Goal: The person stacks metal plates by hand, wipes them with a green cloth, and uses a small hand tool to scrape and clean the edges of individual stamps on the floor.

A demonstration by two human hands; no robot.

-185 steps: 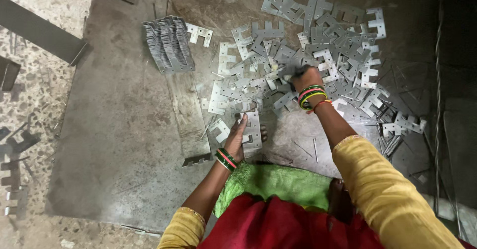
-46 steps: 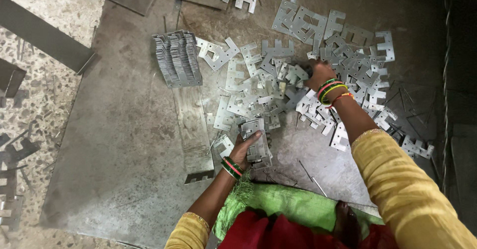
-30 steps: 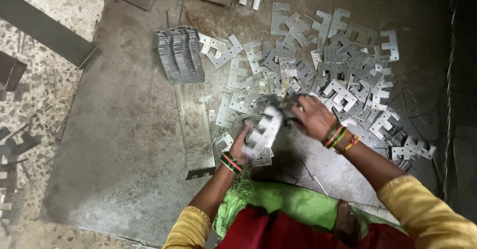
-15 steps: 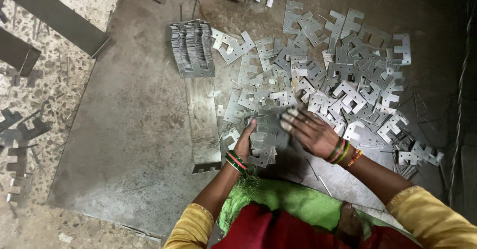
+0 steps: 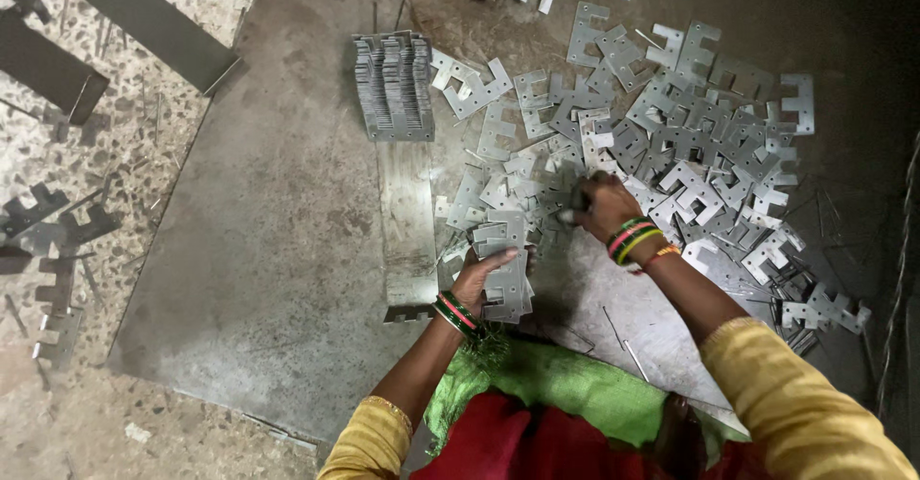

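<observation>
Stacked metal plates [image 5: 503, 264] pinched in my left hand [image 5: 479, 274], my right hand [image 5: 599, 204] closed on one loose plate [image 5: 575, 202] from the scattered pile [image 5: 690, 145], steel sheet [image 5: 278, 240] beneath.

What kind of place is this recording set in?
Probably a small metal-stamping workshop, with the work done on the floor. A heap of loose stamped plates lies on a steel sheet, a neat stack sits beside it, and cut-out scrap lies on the speckled floor.

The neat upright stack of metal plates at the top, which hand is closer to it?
Left. The left hand sits below the upright stack, holding a small bundle of plates; the right hand is farther right in the loose pile.
</observation>
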